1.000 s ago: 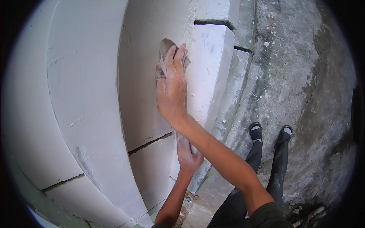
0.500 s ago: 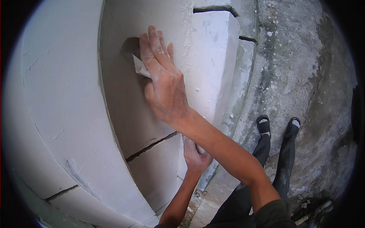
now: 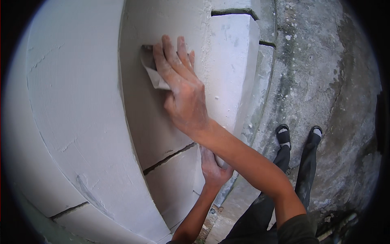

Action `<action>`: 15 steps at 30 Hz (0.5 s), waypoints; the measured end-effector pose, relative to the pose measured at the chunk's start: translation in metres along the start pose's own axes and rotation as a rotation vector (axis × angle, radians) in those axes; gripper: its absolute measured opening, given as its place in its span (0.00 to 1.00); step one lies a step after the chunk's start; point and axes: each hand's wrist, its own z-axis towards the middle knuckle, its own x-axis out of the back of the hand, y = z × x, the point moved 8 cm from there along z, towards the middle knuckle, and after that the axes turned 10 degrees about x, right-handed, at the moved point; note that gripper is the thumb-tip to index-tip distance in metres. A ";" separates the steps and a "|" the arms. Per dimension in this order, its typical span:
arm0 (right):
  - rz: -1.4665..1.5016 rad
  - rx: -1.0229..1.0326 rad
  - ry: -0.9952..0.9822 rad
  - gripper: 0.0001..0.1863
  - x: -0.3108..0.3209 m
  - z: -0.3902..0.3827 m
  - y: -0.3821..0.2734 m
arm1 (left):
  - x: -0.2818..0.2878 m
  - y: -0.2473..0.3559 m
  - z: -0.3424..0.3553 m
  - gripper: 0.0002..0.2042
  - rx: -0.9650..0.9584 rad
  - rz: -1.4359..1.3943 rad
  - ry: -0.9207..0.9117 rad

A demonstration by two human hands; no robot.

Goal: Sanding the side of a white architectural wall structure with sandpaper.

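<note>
My right hand (image 3: 186,87) is on the recessed pale wall face (image 3: 152,134), fingers stretched over a curled piece of sandpaper (image 3: 155,77). The paper shows a dark part by the fingertips and a pale flap bent up beside the index finger. White dust coats the knuckles and fingers. Below the right forearm, my left hand (image 3: 215,171) clasps the edge of the long white block (image 3: 229,69), its thumb and fingers on either side. The right forearm hides some of the left fingertips.
A smooth white panel (image 3: 81,101) rises along the left, its edge beside the recess. Dark gaps (image 3: 168,158) run between the blocks. At right lies a stained concrete floor (image 3: 313,81), where my sandalled feet (image 3: 283,135) stand. Pipe-like things (image 3: 337,227) lie at the lower right.
My right hand and the sandpaper have shifted slightly toward me, and the fingers are spread wider. My left hand keeps its place on the block. The whole view has drifted a little.
</note>
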 end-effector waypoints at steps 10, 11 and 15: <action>0.106 -0.021 0.009 0.41 0.001 -0.010 -0.009 | 0.001 0.004 0.003 0.42 -0.055 0.172 -0.046; -0.014 -0.010 0.120 0.39 0.019 0.025 0.017 | 0.007 0.040 0.005 0.41 -0.281 0.135 0.100; -0.084 0.010 0.288 0.36 0.041 0.056 0.037 | -0.001 0.051 0.007 0.39 -0.304 0.123 0.066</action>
